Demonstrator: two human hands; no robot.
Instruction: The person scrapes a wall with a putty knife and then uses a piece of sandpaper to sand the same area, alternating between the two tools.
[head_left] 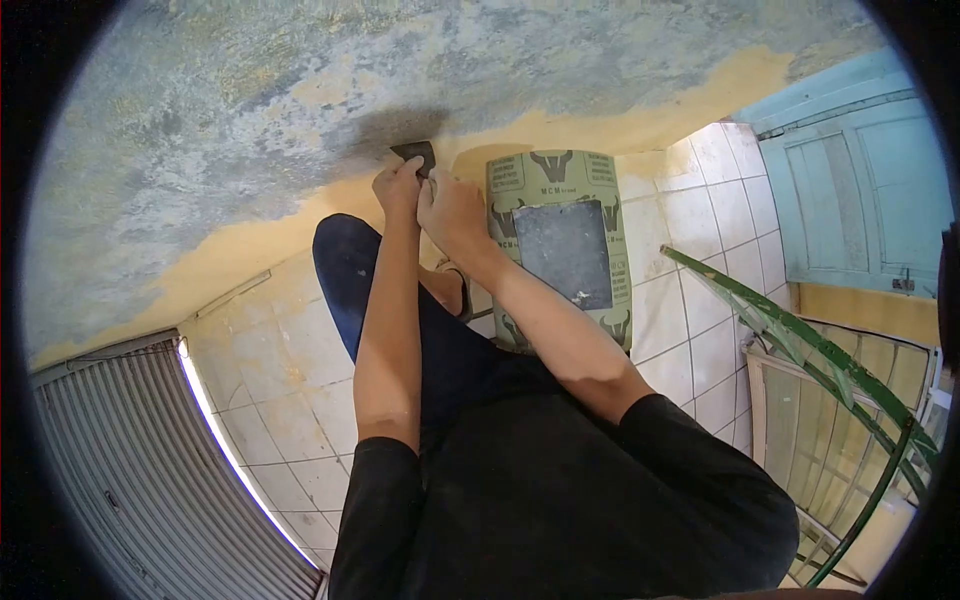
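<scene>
Both of my hands are close together in front of the wall (250,110), whose surface is patchy grey over yellow. A small dark flat scraper (414,153) lies against the wall at the fingertips. My left hand (398,188) is closed on it, thumb on its face. Right beside it, my right hand (452,208) has its fingers bent in at the tool's lower end; what they grip is hidden. Just right of the hands stands a green printed sack (505,190) with a dark square sheet (562,255) on its front.
White floor tiles (715,215) surround my legs. A ribbed metal shutter (130,460) is at the lower left. On the right are a pale blue door (850,190), a green plant leaf (800,330) and a metal rack (860,440).
</scene>
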